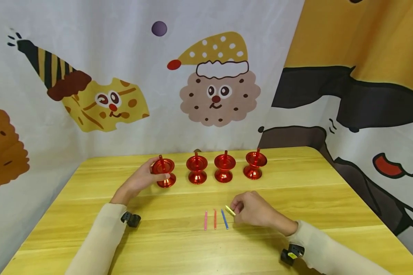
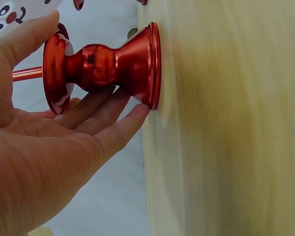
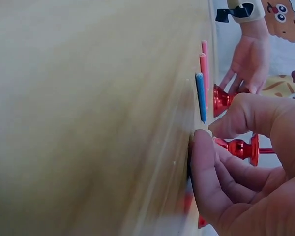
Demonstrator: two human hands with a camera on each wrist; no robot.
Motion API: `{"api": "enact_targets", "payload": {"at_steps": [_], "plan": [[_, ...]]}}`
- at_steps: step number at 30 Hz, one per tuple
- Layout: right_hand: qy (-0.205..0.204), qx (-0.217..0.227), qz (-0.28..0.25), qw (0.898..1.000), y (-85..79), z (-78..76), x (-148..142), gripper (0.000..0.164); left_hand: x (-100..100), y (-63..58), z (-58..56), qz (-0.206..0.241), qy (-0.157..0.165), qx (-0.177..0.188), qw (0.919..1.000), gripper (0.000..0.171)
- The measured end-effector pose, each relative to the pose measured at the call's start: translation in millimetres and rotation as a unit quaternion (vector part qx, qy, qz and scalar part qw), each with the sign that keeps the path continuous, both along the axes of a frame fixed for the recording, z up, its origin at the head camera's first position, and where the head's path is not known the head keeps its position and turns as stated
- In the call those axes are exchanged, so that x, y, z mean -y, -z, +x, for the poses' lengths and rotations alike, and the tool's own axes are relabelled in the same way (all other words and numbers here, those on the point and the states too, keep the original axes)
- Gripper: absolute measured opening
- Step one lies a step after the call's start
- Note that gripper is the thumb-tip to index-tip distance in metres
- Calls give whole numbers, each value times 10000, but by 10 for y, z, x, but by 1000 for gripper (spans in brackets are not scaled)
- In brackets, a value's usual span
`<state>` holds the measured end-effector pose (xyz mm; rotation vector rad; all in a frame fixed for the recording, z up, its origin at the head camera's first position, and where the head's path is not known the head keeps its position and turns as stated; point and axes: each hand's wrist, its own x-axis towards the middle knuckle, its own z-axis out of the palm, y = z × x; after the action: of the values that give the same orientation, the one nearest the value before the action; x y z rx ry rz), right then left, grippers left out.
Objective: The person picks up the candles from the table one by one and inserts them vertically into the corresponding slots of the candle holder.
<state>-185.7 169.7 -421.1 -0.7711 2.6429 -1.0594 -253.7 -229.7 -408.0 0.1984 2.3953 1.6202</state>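
On the left, my left hand (image 1: 141, 181) holds the leftmost red metallic candle holder (image 1: 166, 180), which stands upright with a thin red peg at its top. In the left wrist view the thumb is at the upper dish of this candle holder (image 2: 101, 66) and the fingers run along its far side, down to the base. My right hand (image 1: 256, 209) pinches a small yellow candle (image 1: 230, 210) between thumb and fingertips, low over the table. Left of it lie a blue candle (image 1: 225, 219), a red candle (image 1: 215, 219) and a pink candle (image 1: 205, 220), side by side.
Three more red candle holders stand in a row along the back: one near the middle (image 1: 197, 175), another beside it (image 1: 224, 173) and one at the right (image 1: 253, 171). Behind the wooden table (image 1: 172, 252) hangs a cartoon-printed curtain (image 1: 134, 46).
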Motion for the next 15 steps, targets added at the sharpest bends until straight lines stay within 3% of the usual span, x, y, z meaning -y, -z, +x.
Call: {"api": "enact_targets", "payload": {"at_steps": [15], "plan": [[2,119,-799,9967,-181,-237,237,14,-34,22,-32,24,-39,-91,9999,99]]}}
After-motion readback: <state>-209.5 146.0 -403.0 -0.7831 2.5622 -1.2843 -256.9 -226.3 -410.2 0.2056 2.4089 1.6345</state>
